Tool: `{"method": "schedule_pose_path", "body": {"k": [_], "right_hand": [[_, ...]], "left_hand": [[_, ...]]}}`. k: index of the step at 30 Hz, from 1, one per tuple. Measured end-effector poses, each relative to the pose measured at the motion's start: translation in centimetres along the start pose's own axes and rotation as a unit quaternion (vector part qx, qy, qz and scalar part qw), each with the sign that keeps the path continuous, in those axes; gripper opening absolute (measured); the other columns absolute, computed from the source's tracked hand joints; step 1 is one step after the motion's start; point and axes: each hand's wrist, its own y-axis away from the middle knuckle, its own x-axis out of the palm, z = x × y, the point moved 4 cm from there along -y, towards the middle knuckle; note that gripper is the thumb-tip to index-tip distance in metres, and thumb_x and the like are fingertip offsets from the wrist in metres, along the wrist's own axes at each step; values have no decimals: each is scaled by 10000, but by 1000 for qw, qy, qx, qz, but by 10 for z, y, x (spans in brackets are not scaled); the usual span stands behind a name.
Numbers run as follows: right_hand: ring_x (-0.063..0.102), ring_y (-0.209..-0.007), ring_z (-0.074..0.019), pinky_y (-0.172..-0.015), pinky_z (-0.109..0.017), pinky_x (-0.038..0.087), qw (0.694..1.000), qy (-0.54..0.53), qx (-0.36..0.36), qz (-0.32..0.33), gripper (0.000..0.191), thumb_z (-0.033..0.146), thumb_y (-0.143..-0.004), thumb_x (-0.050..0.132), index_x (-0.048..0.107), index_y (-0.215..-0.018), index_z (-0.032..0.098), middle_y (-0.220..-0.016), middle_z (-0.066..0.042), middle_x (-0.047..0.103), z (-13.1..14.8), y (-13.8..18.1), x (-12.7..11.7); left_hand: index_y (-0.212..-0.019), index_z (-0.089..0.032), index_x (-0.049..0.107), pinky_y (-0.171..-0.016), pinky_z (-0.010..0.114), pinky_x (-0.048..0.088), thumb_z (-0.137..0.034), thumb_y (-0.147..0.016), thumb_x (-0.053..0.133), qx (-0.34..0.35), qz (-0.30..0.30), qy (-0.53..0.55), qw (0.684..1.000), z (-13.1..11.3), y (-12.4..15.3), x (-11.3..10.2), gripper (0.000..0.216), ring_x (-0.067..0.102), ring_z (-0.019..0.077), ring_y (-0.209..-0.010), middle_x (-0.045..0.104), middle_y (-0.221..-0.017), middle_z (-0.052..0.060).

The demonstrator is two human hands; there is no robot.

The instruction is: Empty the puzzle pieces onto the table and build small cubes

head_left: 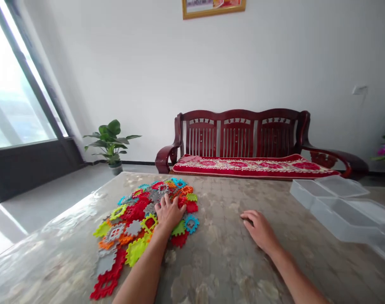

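A spread pile of toothed plastic building tiles (138, 210) in red, grey, lime, orange and blue lies on the left part of the table. My left hand (169, 213) rests on the pile's right side, fingers spread over grey and red tiles. A lime frame tile (149, 223) sits just left of that wrist, and a blue toothed ring (191, 223) is to its right. Off to the right, my right hand (258, 228) lies on the table, loosely curled, with a gap between thumb and fingers and no object visible in it.
Clear plastic boxes (332, 219) stand at the table's right edge. The table (218, 261) has a patterned, shiny cover. Behind it are a dark red wooden bench (237, 137) with a red cloth and a potted plant (112, 141).
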Motion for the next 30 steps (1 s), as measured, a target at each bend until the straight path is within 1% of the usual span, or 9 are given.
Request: {"method": "schedule_pose_path", "body": {"k": [5, 11, 15, 18, 21, 24, 25, 28, 30], "right_hand": [[589, -1029, -214, -966, -369, 424, 1000, -4, -5, 2, 273, 222, -785, 468, 701, -927, 214, -1058, -73, 665, -2, -1, 1], [585, -1032, -217, -959, -374, 427, 1000, -2, -1, 11, 273, 244, -792, 464, 696, -932, 212, -1067, -74, 661, -3, -2, 1], [578, -1051, -227, -972, -387, 422, 1000, -4, -3, 16, 284, 260, -800, 456, 696, -943, 210, -1082, -80, 656, -4, -2, 1], [576, -1062, -235, -977, -393, 421, 1000, -9, -3, 22, 285, 285, -813, 456, 696, -947, 213, -1096, -86, 655, -7, -2, 1], [576, -1065, -240, -978, -398, 420, 1000, -8, -7, 26, 290, 304, -817, 454, 696, -946, 208, -1098, -92, 656, -9, -2, 2], [576, -1063, -241, -979, -402, 420, 1000, -1, -10, 19, 294, 306, -812, 451, 696, -941, 208, -1098, -92, 657, -11, -2, 3], [577, -1061, -239, -979, -401, 420, 1000, 2, -11, 16, 295, 306, -811, 450, 696, -941, 208, -1098, -91, 657, -12, -2, 4], [582, -1045, -233, -973, -396, 425, 1000, 10, -16, 9, 295, 303, -813, 449, 696, -943, 207, -1091, -88, 655, -13, -2, 6], [585, -1036, -231, -964, -396, 431, 1000, 14, -19, 5, 290, 297, -811, 450, 696, -939, 211, -1085, -85, 656, -14, -2, 6]], "left_hand": [[-1326, -243, 536, -1069, 601, 196, -570, -831, 432, -6, 25, 29, 999, -24, 6, 6, 603, 275, 374, -1390, 318, -1524, 186], [-1346, -209, 515, -1067, 655, 148, -527, -848, 416, -41, 39, 104, 993, -67, 14, 14, 599, 284, 380, -1387, 382, -1484, 207], [-1377, -199, 481, -1076, 632, 177, -477, -878, 387, -68, 22, 193, 979, -96, 13, 4, 578, 267, 380, -1396, 358, -1503, 191], [-1394, -199, 458, -1100, 543, 232, -436, -903, 357, -60, 17, 257, 964, -101, 4, -11, 555, 293, 324, -1397, 382, -1497, 160], [-1402, -200, 451, -1117, 474, 245, -435, -894, 384, -37, 15, 264, 964, -78, -7, -29, 564, 290, 297, -1403, 387, -1497, 143], [-1418, -229, 430, -1131, 511, 196, -503, -903, 349, -36, -7, 221, 975, -23, -14, -45, 589, 218, 311, -1431, 329, -1535, 114], [-1416, -238, 432, -1132, 522, 183, -517, -911, 316, -53, -24, 200, 978, 1, -13, -48, 588, 200, 311, -1436, 328, -1537, 102], [-1414, -269, 430, -1113, 572, 176, -569, -906, 255, -151, -57, 134, 978, 77, -7, -52, 615, 198, 331, -1432, 345, -1528, 90], [-1414, -295, 430, -1080, 623, 193, -629, -876, 254, -217, -47, 108, 969, 121, 1, -48, 657, 172, 364, -1434, 335, -1531, 98]]}}
